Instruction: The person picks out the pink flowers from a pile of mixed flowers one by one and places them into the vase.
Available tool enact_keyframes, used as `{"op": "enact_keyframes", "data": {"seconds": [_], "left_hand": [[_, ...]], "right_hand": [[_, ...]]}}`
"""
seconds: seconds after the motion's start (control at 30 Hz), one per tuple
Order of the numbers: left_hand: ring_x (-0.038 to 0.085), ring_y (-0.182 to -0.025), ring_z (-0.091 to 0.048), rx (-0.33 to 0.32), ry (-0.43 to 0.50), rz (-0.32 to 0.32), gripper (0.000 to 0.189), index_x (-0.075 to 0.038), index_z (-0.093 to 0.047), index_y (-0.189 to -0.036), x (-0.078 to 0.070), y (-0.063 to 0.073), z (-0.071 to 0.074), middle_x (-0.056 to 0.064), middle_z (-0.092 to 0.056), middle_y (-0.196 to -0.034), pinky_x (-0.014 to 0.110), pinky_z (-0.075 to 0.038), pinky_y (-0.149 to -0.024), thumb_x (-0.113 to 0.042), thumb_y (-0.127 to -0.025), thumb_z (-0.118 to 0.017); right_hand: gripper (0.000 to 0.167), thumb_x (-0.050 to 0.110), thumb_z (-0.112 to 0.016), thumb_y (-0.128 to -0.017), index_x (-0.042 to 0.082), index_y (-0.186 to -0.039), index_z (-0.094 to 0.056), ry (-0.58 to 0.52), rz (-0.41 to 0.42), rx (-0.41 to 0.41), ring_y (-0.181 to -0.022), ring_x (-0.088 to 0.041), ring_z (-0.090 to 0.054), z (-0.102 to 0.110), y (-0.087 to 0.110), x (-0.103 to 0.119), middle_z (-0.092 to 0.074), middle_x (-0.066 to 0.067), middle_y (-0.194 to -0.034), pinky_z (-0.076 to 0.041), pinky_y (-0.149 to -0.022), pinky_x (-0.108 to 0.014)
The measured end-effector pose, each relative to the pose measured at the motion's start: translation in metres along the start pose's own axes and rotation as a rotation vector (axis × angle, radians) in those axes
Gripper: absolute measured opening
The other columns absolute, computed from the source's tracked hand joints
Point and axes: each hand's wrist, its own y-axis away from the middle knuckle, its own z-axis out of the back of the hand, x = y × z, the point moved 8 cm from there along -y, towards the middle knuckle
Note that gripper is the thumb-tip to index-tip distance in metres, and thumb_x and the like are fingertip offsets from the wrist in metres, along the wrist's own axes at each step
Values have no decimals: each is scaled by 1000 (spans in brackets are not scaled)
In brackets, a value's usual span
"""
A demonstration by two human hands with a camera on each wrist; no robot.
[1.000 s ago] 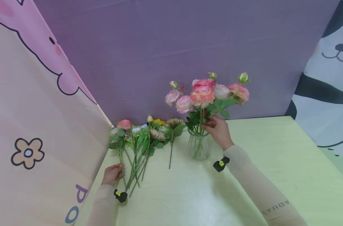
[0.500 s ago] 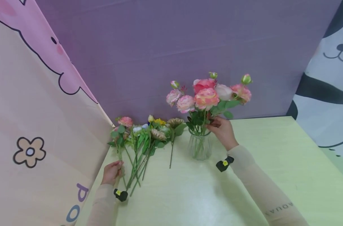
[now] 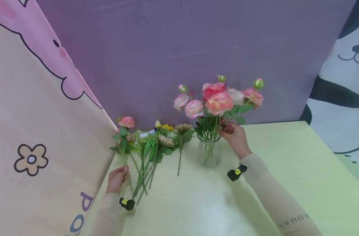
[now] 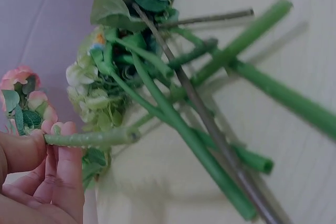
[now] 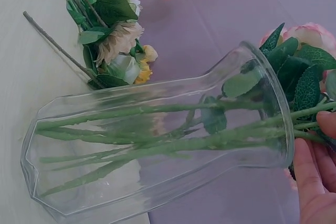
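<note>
In the head view, my left hand (image 3: 117,178) pinches the stem of a pink flower (image 3: 127,122) at the left side. The left wrist view shows this green stem (image 4: 92,139) between thumb and fingers, its cut end pointing right. A clear glass vase (image 3: 209,157) stands upright, filled with several pink and pale blooms (image 3: 194,108). My right hand (image 3: 235,137) is at its mouth, thumb and fingers around a stem (image 5: 315,110) just above the rim, under a coral-pink bloom (image 3: 219,103). The stems' lower ends show through the glass. Leaves hide part of the right fingers.
A pile of loose flowers (image 3: 147,144) lies beside the left hand, stems toward the person. One beige flower (image 3: 183,127) lies between pile and vase. A purple backdrop (image 3: 179,59) rises behind the table (image 3: 191,203); a printed panel (image 3: 64,137) borders the left.
My left hand has lifted the pink flower a little, its bloom rising up and left. My right hand has shifted slightly right, with the coral-pink bloom moving right too.
</note>
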Motion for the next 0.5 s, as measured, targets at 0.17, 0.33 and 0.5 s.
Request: {"op": "enact_keyframes", "data": {"seconds": [0.17, 0.33, 0.5], "left_hand": [[-1, -81, -61, 27, 14, -12, 47, 14, -32, -138, -6, 6, -8, -7, -64, -100, 17, -53, -77, -4, -97, -47], [-3, -80, -61, 46, 59, -27, 47, 14, -31, -138, -13, 13, -17, -10, -62, -95, 17, -53, -78, -3, -97, -47], [-2, -82, -61, 64, 104, -51, 45, 16, -33, -135, -23, 20, -29, -11, -62, -90, 19, -53, -80, -2, -97, -48]], "right_hand": [[43, 18, -67, -88, -1, -124, -54, -85, 13, 2, -89, -1, -59, 2, 3, -1, -62, -12, -112, -51, -81, -20], [43, 12, -67, -88, -6, -123, -51, -168, 43, -3, -88, 0, -60, 6, 8, -3, -64, 3, -101, -51, -80, -16], [39, 2, -62, -88, -11, -122, -48, -254, 46, -1, -87, -1, -61, 6, 14, -6, -62, 14, -92, -52, -78, -16]]}}
